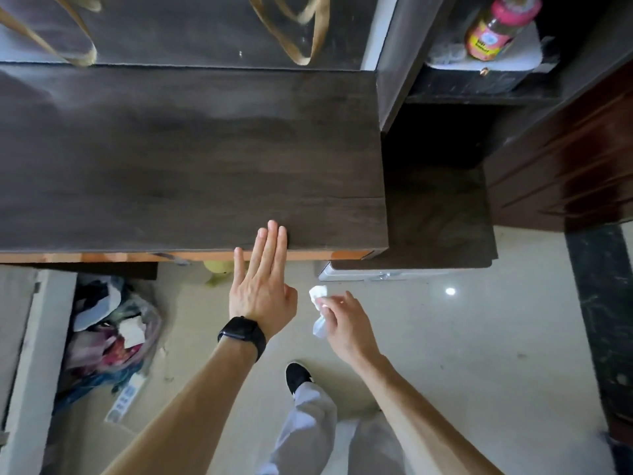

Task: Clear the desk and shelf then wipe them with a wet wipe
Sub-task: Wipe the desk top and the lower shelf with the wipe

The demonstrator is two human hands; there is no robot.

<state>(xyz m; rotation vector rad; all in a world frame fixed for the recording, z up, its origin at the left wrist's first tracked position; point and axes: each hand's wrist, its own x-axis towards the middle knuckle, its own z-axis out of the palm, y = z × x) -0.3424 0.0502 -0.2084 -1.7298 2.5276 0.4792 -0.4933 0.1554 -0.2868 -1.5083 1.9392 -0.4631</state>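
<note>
The dark wooden desk top (178,159) fills the upper left and bears nothing. My left hand (262,282), with a black watch on its wrist, is flat and open, its fingertips resting on the desk's front edge. Just to its right, off the desk and over the floor, my right hand (346,323) pinches a crumpled white wet wipe (318,310). A lower dark shelf board (438,217) lies to the right of the desk, and above it a shelf compartment (479,94) holds a bottle.
A pink-capped bottle (496,29) stands on a white box in the upper right shelf. A bag of mixed clutter (109,334) and a power strip (125,399) lie on the floor at the left. My shoe (298,375) and light trousers are below.
</note>
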